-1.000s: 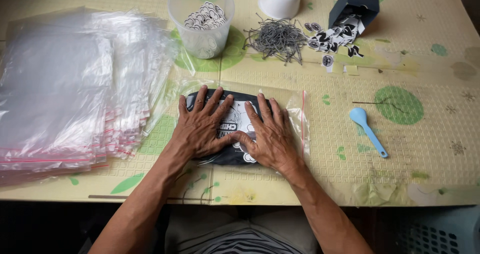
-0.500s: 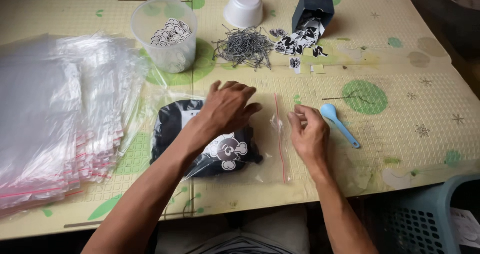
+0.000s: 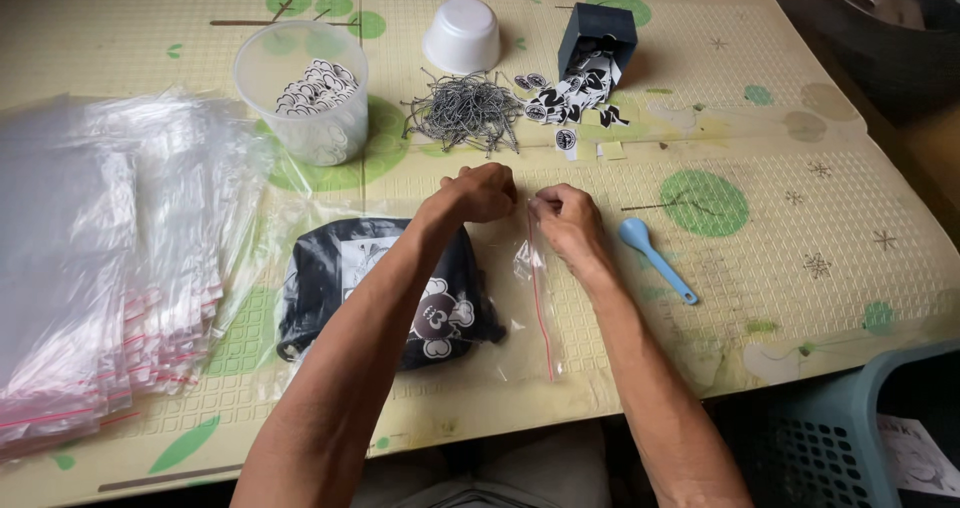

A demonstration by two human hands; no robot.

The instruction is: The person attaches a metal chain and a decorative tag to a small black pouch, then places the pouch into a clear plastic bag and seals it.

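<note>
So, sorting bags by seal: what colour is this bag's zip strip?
Red, on the clear bag; zip strip shows best in the head view.

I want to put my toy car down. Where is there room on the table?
Bare mat lies right of the blue spoon, around the big green circle. The stack of clear bags fills the left; the cup, bowl and pins crowd the top middle.

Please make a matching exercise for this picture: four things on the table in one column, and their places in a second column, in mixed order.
Things:
1. blue spoon
2. white bowl
3. stack of clear bags
4. dark box

Places:
A. far left of the table
B. just right of the right hand
C. far side, upside down
D. far side, stickers spilling from it

Pairs: 1-B, 2-C, 3-A, 4-D
</note>
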